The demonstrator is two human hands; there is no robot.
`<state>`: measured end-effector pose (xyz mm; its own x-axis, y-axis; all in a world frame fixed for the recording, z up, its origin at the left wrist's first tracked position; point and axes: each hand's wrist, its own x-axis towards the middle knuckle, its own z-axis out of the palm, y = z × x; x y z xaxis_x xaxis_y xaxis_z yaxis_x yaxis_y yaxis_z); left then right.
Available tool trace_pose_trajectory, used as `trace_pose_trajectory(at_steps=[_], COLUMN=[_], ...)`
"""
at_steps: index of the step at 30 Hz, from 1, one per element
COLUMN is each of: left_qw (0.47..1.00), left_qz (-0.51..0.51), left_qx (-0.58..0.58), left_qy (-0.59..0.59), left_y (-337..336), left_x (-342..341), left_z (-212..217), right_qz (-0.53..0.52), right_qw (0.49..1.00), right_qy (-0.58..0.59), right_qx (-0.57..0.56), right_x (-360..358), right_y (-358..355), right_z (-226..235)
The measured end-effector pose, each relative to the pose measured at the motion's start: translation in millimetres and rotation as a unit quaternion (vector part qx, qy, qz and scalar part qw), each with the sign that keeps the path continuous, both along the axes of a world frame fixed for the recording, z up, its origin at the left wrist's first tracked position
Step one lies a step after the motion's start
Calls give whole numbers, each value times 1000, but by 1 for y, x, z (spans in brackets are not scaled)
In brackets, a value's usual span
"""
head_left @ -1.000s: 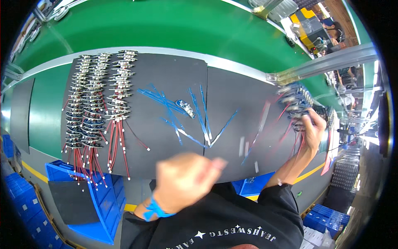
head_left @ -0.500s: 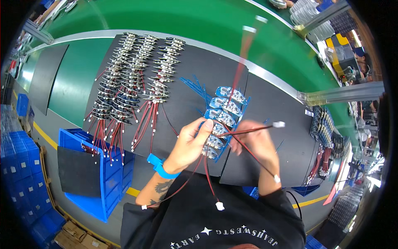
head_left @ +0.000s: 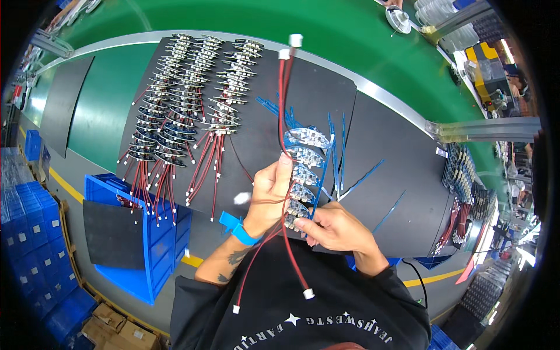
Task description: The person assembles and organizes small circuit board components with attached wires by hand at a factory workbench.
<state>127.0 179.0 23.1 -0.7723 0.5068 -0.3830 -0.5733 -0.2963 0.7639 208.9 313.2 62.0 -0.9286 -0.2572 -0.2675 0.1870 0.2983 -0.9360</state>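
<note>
A panel of several small curved circuit boards [head_left: 305, 175], joined by a thin blue edge strip, is held up over the black mat. My left hand [head_left: 269, 195] is closed on its left side, thumb on top. At the near end, my right hand [head_left: 343, 230] pinches the lowest board with thumb and fingers. Red and black wires [head_left: 282, 93] with white connectors hang from the boards, some pointing away from me, others down over my shirt. Snapped-off blue strips [head_left: 335, 160] lie on the mat right of the panel, and more blue strips [head_left: 271, 108] lie at its far left.
Rows of wired circuit boards [head_left: 175, 99] cover the mat's left part. Stacked boards [head_left: 459, 169] with bundled wires sit at the far right. An open blue crate [head_left: 160, 251] stands left of me below the table. A metal post [head_left: 490, 129] juts in at right.
My right hand has moved from beside the wires down to the panel's near end and closed on it. The wires have swung left, and the panel is turned slightly.
</note>
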Motion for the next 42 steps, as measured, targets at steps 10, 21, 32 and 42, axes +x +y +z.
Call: trace_pose_trajectory(at_steps=[10, 21, 32, 42], left_qw=[997, 991, 985, 707], left_qz=[-71, -132, 77, 93], left_qx=[-18, -10, -91, -276], left_qy=[-17, 22, 122, 645], left_y=[-6, -3, 19, 9], left_x=[-1, -20, -38, -29], left_z=[-17, 3, -14, -34], right_qz=[34, -185, -353, -394], right_qw=[981, 957, 885, 859], right_qy=[-13, 23, 207, 219], right_qx=[-189, -223, -221, -243], right_x=[9, -9, -25, -17], right_y=[-6, 11, 49, 62], right_z=[-28, -33, -43, -44])
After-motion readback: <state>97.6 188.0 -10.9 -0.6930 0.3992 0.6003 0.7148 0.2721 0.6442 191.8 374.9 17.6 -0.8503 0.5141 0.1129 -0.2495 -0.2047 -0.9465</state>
